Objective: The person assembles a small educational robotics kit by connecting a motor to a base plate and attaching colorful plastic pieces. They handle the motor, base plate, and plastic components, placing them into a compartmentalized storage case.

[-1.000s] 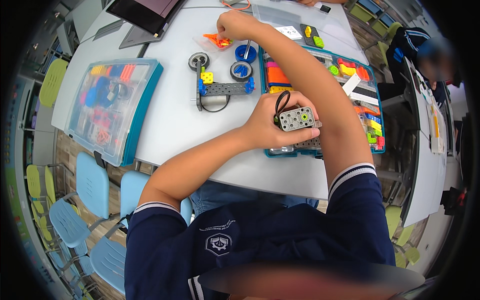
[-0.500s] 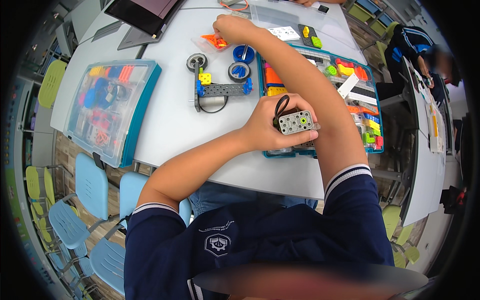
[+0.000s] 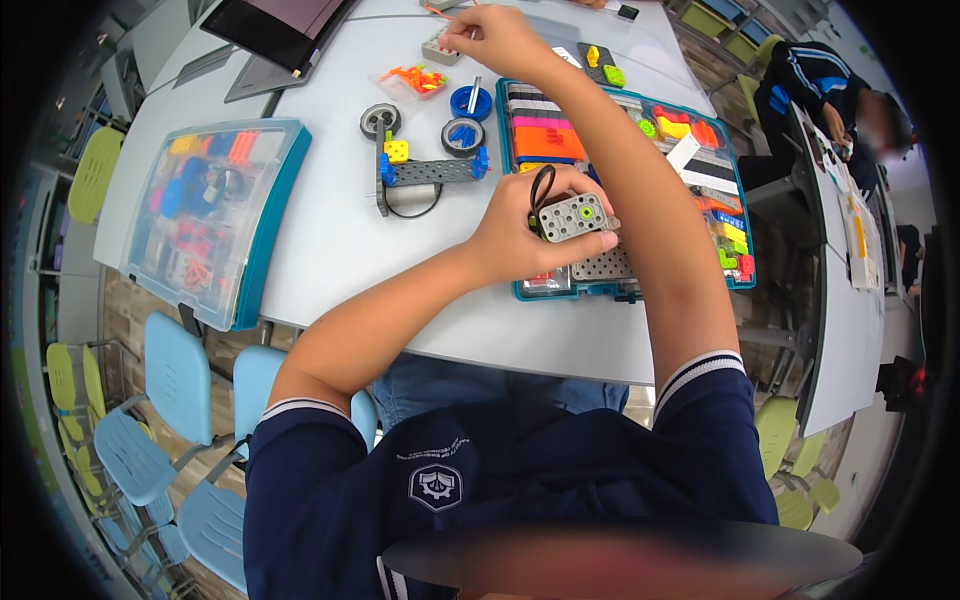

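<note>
My left hand (image 3: 530, 222) is wrapped round a grey perforated block (image 3: 572, 216) with a green insert in its end and a looped black cable. It is held above the near part of an open parts case (image 3: 540, 270). Farther off, my right hand (image 3: 488, 42) has its fingers bent together at the edge of a pale grey block (image 3: 438, 52), near an orange cable. Beside it lies a clear bag of small orange pieces (image 3: 414, 80). A half-built wheeled frame (image 3: 436, 174) of dark beams, with blue and yellow connectors, stands left of the case.
A closed clear-lidded case (image 3: 205, 215) sits at the table's left, and a laptop (image 3: 275, 35) at the far left. Two wheels (image 3: 464, 137) lie by the frame. Blue chairs (image 3: 180, 375) stand left of me. Another person (image 3: 825, 110) works at a table on the right.
My right hand has moved away from the bag of orange pieces to the pale grey block, uncovering the bag. My left hand still holds its block. The whole view has shifted slightly.
</note>
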Action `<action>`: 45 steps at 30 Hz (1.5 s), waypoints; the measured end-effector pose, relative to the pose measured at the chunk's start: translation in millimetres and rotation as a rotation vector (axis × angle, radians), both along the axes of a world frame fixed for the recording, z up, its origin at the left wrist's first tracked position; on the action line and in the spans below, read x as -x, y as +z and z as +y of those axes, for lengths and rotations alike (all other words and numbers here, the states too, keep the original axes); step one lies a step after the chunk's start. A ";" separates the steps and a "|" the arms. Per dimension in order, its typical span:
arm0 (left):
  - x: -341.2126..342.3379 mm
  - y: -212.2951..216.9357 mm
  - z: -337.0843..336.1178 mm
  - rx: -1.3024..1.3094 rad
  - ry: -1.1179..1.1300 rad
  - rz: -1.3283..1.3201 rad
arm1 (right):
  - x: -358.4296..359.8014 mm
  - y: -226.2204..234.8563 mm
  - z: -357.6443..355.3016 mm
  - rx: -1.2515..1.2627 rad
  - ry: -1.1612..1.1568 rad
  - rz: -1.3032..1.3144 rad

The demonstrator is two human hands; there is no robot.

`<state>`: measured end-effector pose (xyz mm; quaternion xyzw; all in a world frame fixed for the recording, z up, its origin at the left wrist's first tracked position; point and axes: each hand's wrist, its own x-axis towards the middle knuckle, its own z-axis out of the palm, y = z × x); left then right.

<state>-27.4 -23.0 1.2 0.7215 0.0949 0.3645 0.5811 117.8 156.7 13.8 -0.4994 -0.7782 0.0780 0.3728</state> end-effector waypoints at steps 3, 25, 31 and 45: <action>-0.8 -1.5 2.7 -0.021 0.033 0.028 | -19.0 9.6 -21.3 -0.022 -0.074 0.054; -3.1 4.3 18.9 -0.342 0.493 0.030 | -36.4 20.4 -230.9 0.109 -0.208 0.866; -2.6 -2.4 23.3 -0.378 0.519 0.015 | -31.6 10.8 -233.8 0.084 -0.206 0.858; -5.2 -4.6 17.9 -0.384 0.465 0.094 | -31.9 -2.2 -227.3 0.074 -0.257 0.856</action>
